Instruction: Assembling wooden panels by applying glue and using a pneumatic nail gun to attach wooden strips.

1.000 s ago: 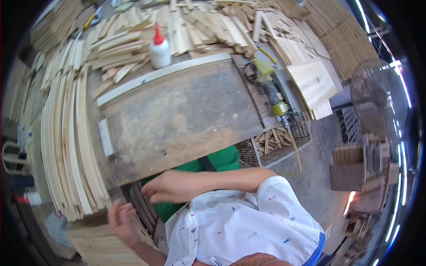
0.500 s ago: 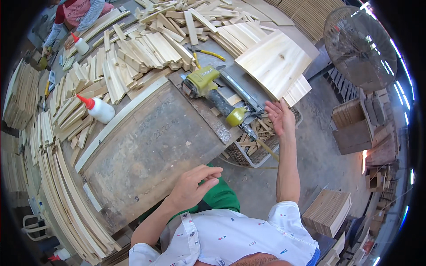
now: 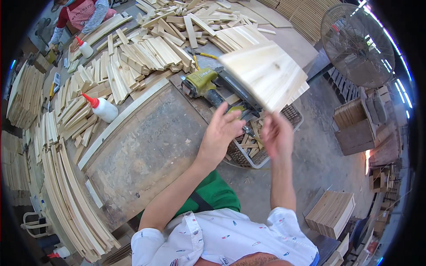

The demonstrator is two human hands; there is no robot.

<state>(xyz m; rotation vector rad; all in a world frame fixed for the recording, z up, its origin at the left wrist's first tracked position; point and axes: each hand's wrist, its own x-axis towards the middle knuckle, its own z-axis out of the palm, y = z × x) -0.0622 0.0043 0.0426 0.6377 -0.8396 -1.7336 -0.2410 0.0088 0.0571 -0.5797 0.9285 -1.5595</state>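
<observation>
Board extends forward from right-hand grip.

The left hand is open, fingers loosely spread; the blurred right hand, just beside it, has curled fingers, its bare forearm below.

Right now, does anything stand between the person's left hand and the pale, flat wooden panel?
Yes: in this view, the yellow-and-black nail gun lies between the left hand and the panel; height clearance is unclear.
</observation>
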